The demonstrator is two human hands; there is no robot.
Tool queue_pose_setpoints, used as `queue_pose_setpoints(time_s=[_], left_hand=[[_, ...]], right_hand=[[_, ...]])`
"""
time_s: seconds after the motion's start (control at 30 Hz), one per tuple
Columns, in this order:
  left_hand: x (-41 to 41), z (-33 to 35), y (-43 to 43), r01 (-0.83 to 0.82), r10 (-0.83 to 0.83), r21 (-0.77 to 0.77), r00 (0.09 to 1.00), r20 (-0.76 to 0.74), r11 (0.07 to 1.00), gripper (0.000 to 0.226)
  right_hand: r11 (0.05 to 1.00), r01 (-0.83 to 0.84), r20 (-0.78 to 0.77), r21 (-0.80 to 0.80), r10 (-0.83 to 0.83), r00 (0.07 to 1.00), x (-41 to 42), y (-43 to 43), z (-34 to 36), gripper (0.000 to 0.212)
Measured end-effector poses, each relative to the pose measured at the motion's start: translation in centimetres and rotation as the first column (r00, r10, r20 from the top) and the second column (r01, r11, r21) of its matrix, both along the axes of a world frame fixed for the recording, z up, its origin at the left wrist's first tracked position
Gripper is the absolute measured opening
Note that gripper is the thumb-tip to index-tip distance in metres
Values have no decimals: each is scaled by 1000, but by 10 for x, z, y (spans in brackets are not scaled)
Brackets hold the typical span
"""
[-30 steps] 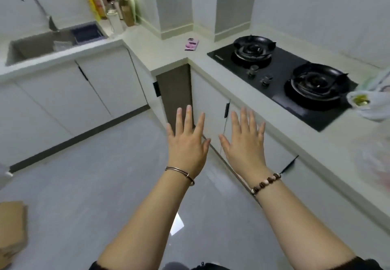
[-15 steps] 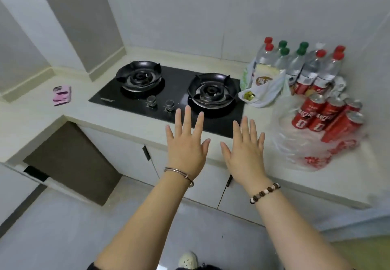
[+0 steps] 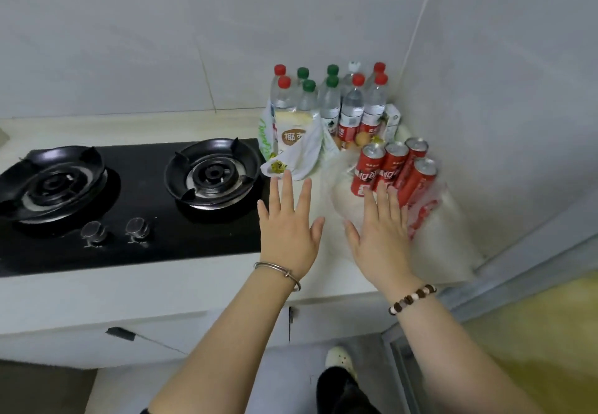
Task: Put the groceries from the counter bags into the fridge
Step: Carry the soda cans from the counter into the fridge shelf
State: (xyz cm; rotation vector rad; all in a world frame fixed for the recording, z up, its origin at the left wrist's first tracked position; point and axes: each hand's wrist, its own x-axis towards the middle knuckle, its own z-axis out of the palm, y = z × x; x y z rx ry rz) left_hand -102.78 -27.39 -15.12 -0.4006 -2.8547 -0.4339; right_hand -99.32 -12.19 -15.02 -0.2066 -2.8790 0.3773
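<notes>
Groceries crowd the counter's right corner. Several water bottles (image 3: 351, 107) with red and green caps stand against the wall. In front of them a white bag (image 3: 299, 151) holds a packet with a brown label. Several red soda cans (image 3: 393, 167) lie in a clear plastic bag (image 3: 446, 229). My left hand (image 3: 288, 229) hovers flat and empty over the counter between stove and bags. My right hand (image 3: 380, 235) is spread, empty, just in front of the cans, over the clear bag. No fridge shows.
A black two-burner gas stove (image 3: 129, 187) with two knobs fills the counter's left part. White cabinets (image 3: 97, 326) sit below. A tiled wall closes the corner at right. My shoe (image 3: 339, 360) stands on the grey floor.
The view has swung right from the sink corner to the stove and groceries and moved closer. Both hands stay spread and empty, now over the counter by the bags.
</notes>
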Motion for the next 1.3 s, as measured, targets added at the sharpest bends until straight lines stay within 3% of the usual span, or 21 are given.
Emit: queue_pose_setpoints(time_s=[0.37, 0.63, 0.8, 1.0, 1.3], left_hand=[[-113, -5, 116, 69, -74, 84, 995, 62, 994, 67], [-162, -22, 164, 54, -76, 154, 988, 135, 987, 78], [-181, -26, 177, 61, -136, 264, 951, 279, 963, 91], [-185, -30, 186, 34, -140, 304, 932, 334, 952, 87], [-185, -39, 185, -34, -78, 362, 954, 289, 932, 74]], right_hand=[[997, 82, -39, -14, -83, 996, -104, 124, -3, 74], [998, 58, 55, -21, -57, 997, -144, 171, -26, 79], [1000, 24, 81, 1, -24, 996, -149, 182, -33, 90], [982, 105, 109, -158, -88, 990, -145, 185, -38, 71], [842, 189, 61, -505, -183, 981, -137, 180, -30, 88]])
